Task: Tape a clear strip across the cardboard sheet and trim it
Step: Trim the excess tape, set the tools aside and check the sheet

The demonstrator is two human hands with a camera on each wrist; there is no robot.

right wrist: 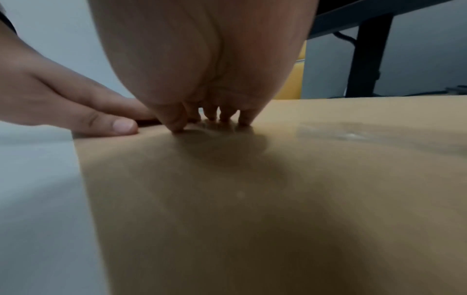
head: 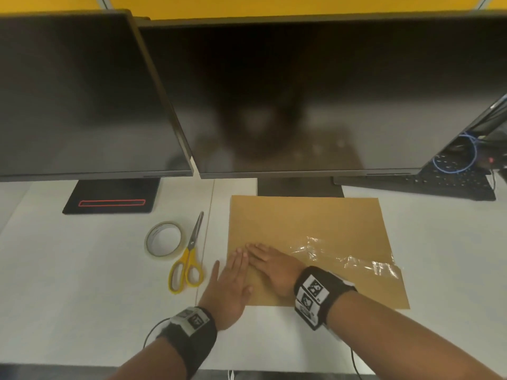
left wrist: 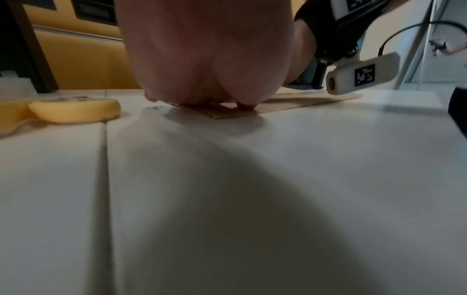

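Clear tape strip [head: 348, 259] lies across the cardboard sheet [head: 310, 218] in the lower middle of the head view, its long axis running from the sheet's left edge to its right edge, where a wrinkled end sticks out a little past the cardboard. Both hands press its left end: the right hand [head: 270, 266] lies flat with straight fingers [right wrist: 177, 123] close together on the tape, and the left hand [head: 230, 281] lies flat beside it, fingers touching the right hand's. The unsmoothed, crinkled length lies to the right of the fingers, nearer the right hand. Left of the sheet on the tabletop [head: 82, 270] lie yellow-handled scissors [head: 189, 259], then the tape roll [head: 163, 240]. No containers are in view.
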